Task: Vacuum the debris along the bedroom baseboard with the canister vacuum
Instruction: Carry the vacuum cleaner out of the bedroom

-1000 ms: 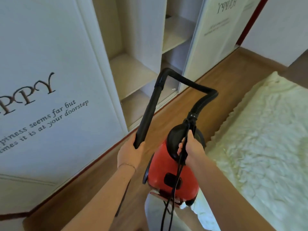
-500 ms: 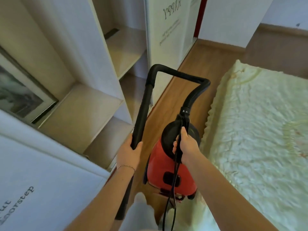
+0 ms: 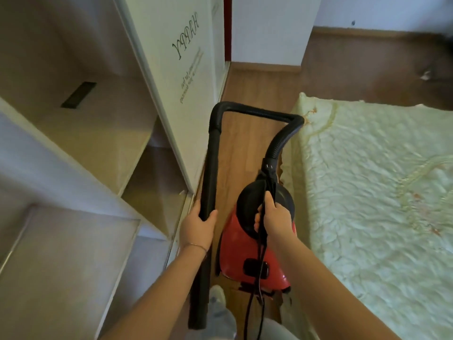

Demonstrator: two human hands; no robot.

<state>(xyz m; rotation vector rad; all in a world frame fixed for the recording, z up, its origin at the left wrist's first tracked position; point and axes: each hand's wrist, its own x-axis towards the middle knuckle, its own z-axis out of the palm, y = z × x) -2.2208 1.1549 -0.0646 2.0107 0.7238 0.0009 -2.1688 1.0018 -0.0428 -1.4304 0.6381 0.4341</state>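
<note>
Bed (image 3: 372, 192): fills my right side under a pale quilted cover; its edge runs along the narrow strip of floor.
Wardrobe (image 3: 81, 133): on my left, sliding door pushed aside, bare shelves showing; the door panel reads "HAPPY".
Floor (image 3: 247, 141): brown wood strip between wardrobe and bed, running to the far white wall.
Canister vacuum (image 3: 247, 256): red body, black top, hanging over the floor strip, close to the bed edge.
Hose (image 3: 282, 141): ribbed, black; rises from the canister top, bends left and joins the wand.
Wand (image 3: 210, 177): straight black tube beside the wardrobe's edge, its lower end down by my shoe.
Right hand (image 3: 275, 218): my grip is clenched on the canister's top handle, black cord (image 3: 259, 263) trapped under it.
Left hand (image 3: 197, 229): my grip is wrapped round the wand midway.
</note>
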